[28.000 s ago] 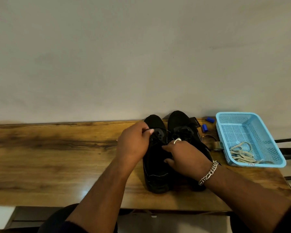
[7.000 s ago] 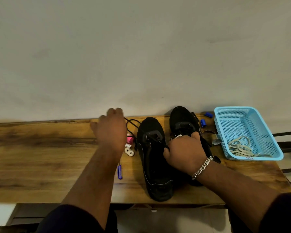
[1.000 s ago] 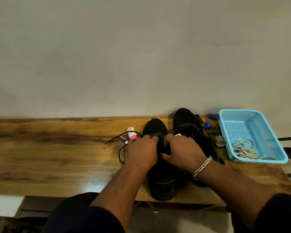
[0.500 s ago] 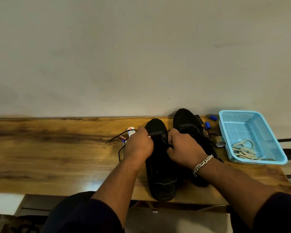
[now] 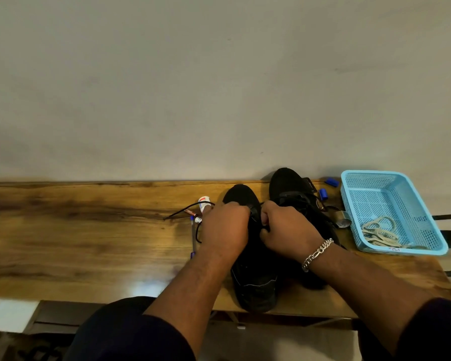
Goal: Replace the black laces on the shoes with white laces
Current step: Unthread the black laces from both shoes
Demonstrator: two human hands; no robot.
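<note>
Head view shows both hands, left (image 5: 225, 225) and right (image 5: 287, 227), pinching black lace on the shoe (image 5: 253, 256) between them, unlacing underway; next, pull it free.

Both hands — left (image 5: 225, 227), right (image 5: 287, 229) — curl over the near shoe (image 5: 253, 277); basket (image 5: 425, 220) at three o'clock holds pale laces (image 5: 379, 231).

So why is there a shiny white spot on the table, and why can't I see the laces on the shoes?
Head view: the shiny spot is glare from a light bouncing off the glossy table. Head view: the shoes are black and dimly lit, so black laces blend in; the left hand and right hand also cover them.
</note>
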